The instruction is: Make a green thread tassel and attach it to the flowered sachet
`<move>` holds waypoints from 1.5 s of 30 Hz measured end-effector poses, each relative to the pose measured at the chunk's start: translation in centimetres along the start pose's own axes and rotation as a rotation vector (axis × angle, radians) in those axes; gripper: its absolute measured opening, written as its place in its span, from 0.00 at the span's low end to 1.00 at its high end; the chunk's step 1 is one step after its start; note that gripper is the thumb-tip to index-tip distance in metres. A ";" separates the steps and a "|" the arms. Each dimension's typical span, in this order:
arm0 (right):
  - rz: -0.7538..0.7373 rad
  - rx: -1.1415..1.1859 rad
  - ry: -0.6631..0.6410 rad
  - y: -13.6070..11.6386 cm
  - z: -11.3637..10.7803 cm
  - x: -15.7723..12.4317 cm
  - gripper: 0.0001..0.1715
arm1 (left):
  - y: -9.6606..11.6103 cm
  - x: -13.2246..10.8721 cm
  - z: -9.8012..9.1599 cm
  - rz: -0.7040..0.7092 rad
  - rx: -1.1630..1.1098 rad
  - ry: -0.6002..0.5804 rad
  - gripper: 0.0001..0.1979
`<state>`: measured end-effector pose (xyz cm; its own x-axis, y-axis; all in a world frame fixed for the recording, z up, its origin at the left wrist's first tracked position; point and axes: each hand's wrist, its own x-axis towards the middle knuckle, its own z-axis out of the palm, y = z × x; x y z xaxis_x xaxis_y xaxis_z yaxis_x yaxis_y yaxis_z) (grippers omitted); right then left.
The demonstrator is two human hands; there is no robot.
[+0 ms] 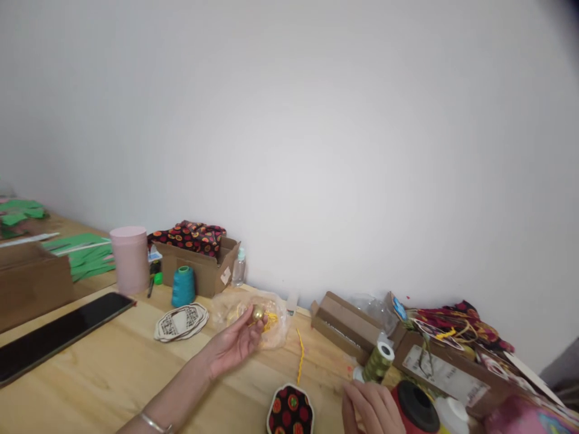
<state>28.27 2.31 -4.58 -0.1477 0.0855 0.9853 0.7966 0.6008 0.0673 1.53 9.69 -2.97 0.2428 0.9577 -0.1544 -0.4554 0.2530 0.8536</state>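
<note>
Between the thumb and fingers of my left hand (237, 343) is a small round gold bell (258, 313), held over a clear plastic bag (277, 339) of gold and yellow pieces. At the bottom edge, my right hand (371, 408) is bent with its fingers together; its fingertips are cut off, so I cannot make out what is in them. Between the hands, a black patterned fabric pouch (290, 411) with a light border lies on the wooden table (235, 401). A yellow cord (301, 355) runs up from its top.
Left: a stack of cut-out wooden plaques (181, 322), a teal thread cone (183, 287), a box of patterned cloth (192, 265), a pink canister (129, 259) and a black phone (63, 331). Right: an olive thread spool (379, 362), a red-and-black cone (416, 407) and cardboard boxes (346, 325).
</note>
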 end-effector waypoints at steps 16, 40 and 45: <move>0.155 0.077 -0.442 -0.5 -1.0 1.4 0.06 | -4.7 -1.0 1.1 0.124 0.675 -0.169 0.14; 0.262 0.040 -0.476 0.2 -0.5 0.2 0.06 | -3.8 -1.6 -1.3 0.453 1.265 -0.388 0.16; 0.394 -0.045 -0.326 1.0 -1.6 1.3 0.04 | -4.4 -1.0 -2.5 0.385 1.140 -0.350 0.23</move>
<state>29.80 1.76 -3.03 -0.0010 0.5465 0.8375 0.8520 0.4389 -0.2854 1.17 7.94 -7.76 0.5524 0.8113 0.1917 0.4102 -0.4647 0.7847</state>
